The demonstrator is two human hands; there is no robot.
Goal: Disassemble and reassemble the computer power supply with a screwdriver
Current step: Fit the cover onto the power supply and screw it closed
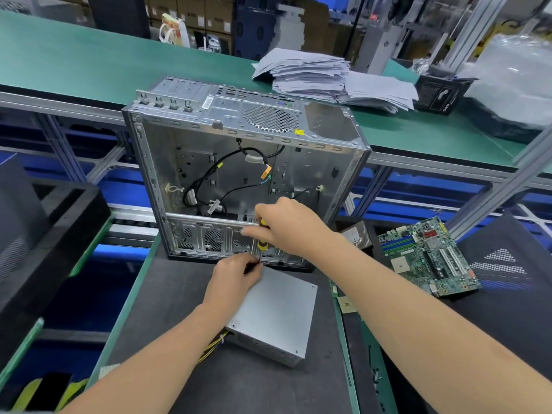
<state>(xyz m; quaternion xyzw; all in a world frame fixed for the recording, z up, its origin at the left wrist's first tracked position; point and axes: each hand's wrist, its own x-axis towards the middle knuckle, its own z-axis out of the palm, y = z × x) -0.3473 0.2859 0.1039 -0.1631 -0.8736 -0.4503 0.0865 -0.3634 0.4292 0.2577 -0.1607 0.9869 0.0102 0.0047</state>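
A silver power supply box [277, 318] lies on the dark mat in front of an open, emptied computer case [239, 162]. Yellow wires [213, 348] stick out from its near left corner. My right hand [286, 225] grips the yellow-and-black handle of a screwdriver [263, 245], which stands upright with its tip at the box's far edge. My left hand [236, 274] pinches the lower shaft of the screwdriver just above the box. The tip and any screw are hidden by my fingers.
A green motherboard [430, 258] and a hard drive [357, 234] lie to the right of the case. A small CPU chip [346, 304] sits on the mat's right edge. Stacked grey papers [316, 76] lie on the green bench behind. A black foam tray [44, 234] stands at left.
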